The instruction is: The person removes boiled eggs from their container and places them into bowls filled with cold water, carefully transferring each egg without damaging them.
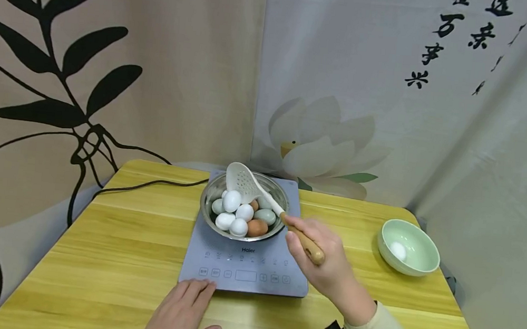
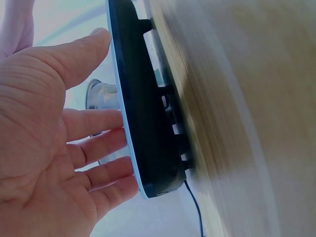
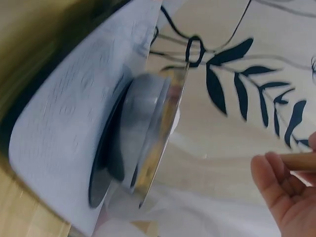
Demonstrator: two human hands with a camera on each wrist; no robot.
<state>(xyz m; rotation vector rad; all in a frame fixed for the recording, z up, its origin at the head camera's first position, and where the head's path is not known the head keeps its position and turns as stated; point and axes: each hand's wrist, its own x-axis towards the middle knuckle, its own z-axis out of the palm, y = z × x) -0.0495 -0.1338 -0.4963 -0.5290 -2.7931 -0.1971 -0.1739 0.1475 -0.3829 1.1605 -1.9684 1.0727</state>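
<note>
My right hand (image 1: 317,249) grips the wooden handle of a white slotted spoon (image 1: 243,181). The spoon's perforated head is tilted over the back of a steel bowl (image 1: 204,214) heaped with white, brown and pale green eggs (image 1: 257,228). A white egg (image 1: 232,201) sits right below the spoon's head; whether they touch I cannot tell. The bowl stands on a grey Haier induction cooktop (image 1: 246,262). With fingers extended, my left hand (image 1: 182,313) touches the cooktop's front edge; the left wrist view shows the palm (image 2: 39,143) and fingertips against that edge.
A light green bowl (image 1: 418,261) holding one white egg (image 1: 398,250) stands at the right side of the wooden table (image 1: 105,271). A black cord (image 1: 157,181) leads left from the cooktop. Curtains with a plant print hang behind the table.
</note>
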